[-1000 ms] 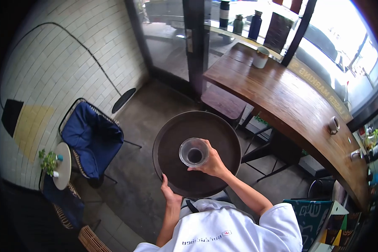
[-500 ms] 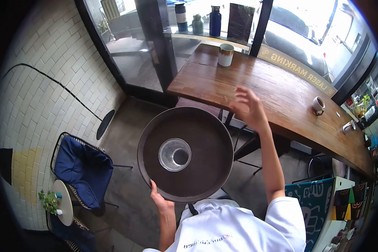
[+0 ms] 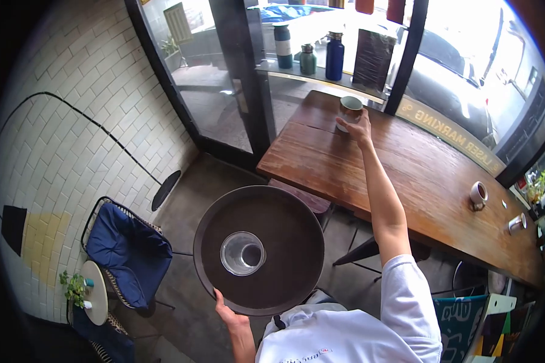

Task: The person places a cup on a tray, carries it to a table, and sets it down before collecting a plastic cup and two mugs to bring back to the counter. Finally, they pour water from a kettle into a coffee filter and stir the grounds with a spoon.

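My left hand (image 3: pixel 231 313) grips the near left rim of a round dark tray (image 3: pixel 284 266), its thumb on the edge and its other fingers hidden beneath. On the tray stands a clear glass (image 3: pixel 243 253), left of the tray's middle. My right arm is stretched over the wooden table (image 3: pixel 321 151), and my right hand (image 3: pixel 357 126) is wrapped round a white and brown mug (image 3: pixel 350 109) at the table's far end. The mug is upright.
Farther right on the table are a cup (image 3: pixel 478 192) and another cup (image 3: pixel 517 224). Bottles, one dark blue (image 3: pixel 335 57), line the window ledge. A blue-cushioned chair (image 3: pixel 127 254) and small round table (image 3: pixel 95 296) stand at left.
My right hand has reached forward from above the table's near edge and closed round the mug. The tray sits lower in view, still held by my left hand.
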The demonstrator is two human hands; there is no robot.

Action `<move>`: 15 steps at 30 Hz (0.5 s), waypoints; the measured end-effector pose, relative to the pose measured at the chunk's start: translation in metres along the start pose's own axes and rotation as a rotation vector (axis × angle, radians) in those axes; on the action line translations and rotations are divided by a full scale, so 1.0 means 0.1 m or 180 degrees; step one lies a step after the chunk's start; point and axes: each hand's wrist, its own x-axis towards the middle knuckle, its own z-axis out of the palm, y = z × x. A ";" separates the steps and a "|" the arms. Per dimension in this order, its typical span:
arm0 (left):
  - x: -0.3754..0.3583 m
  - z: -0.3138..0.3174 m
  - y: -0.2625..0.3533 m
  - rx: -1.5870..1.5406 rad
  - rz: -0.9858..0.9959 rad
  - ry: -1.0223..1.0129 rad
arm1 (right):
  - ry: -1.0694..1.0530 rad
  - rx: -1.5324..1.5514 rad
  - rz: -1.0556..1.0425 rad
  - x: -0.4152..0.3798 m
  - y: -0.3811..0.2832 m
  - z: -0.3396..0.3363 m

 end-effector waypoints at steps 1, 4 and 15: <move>-0.03 0.01 -0.02 -0.0015 0.0039 0.0024 | 0.0086 0.0195 0.0168 0.03 0.00 0.03; -0.05 0.01 -0.02 -0.0044 0.0240 0.0086 | 0.0281 0.0513 0.0407 0.09 -0.02 0.16; -0.08 -0.11 0.00 -0.0264 0.0514 0.0119 | 0.0270 0.0791 -0.0370 -0.04 -0.28 0.09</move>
